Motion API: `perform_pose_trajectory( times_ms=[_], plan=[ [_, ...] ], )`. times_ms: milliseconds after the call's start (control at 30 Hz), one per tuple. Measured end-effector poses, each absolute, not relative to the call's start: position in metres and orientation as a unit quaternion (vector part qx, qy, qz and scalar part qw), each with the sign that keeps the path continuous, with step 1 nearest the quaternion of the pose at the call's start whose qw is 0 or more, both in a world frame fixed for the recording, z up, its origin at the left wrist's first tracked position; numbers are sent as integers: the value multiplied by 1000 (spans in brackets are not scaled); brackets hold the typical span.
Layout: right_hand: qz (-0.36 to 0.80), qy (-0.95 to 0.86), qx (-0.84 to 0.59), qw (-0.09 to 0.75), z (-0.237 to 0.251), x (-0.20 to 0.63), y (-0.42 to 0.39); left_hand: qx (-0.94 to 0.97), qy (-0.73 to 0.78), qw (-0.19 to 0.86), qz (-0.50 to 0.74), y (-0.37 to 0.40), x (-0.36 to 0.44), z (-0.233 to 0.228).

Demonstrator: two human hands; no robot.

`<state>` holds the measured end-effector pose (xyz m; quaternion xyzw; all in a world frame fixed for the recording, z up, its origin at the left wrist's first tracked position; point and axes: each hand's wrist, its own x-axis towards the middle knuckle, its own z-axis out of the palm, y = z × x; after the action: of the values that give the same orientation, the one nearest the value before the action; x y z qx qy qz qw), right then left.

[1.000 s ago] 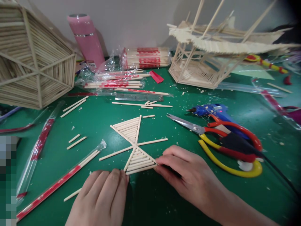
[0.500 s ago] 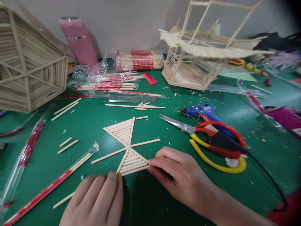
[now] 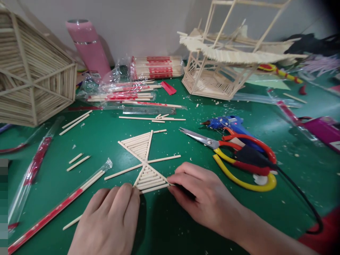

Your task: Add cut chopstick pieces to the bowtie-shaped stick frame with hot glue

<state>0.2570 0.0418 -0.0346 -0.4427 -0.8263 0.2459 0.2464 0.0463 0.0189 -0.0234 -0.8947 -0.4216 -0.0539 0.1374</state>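
Stick frame: six-armed shape of pale sticks (image 3: 144,163), flat on the green table (image 3: 164,230), between and just beyond the hands; far and near wedges filled with graded sticks, side wedges open.
Edge stick: outermost stick (image 3: 154,188) across the frame's near side, spanning the gap between the hands; can't tell if fixed.
Left hand: at the frame's near-left corner (image 3: 111,212), back up, fingers bunched close together; thumb hidden, can't tell if it pinches.
Right hand: at the frame's near-right corner (image 3: 204,196), thumb and forefinger nearly closed, pinching the corner by the edge stick's end.
Scissors: right of frame (image 3: 224,156), blades slightly parted, tips toward it, red and yellow handles away.
Glue gun: blue (image 3: 228,122), right of and beyond frame, partly under the scissors.
Wrapped chopsticks: red-sleeved pair (image 3: 61,207), left of frame, slanting up toward it.
Short sticks: two (image 3: 78,163), left of frame, apart from it.
Stick pack: plastic-wrapped bundle (image 3: 156,67), well beyond frame.
Bottle: pink (image 3: 91,49), beyond frame, to the left.
Stick building: roofed model (image 3: 225,55), beyond frame, to the right.
Stick panel: large ribbed piece (image 3: 45,71), far left of frame, tilted up.
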Motion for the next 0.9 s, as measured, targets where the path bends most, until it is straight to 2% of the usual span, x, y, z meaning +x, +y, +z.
perform_pose_trajectory(
  times_ms=[433,900],
  plan=[
    [254,-820,-452,242,-35,255,43,-900,-408,111,-105,22,32,-34],
    [243,-820,-458,243,-35,255,41,-899,-409,129,-92,22,32,-32]
  ],
)
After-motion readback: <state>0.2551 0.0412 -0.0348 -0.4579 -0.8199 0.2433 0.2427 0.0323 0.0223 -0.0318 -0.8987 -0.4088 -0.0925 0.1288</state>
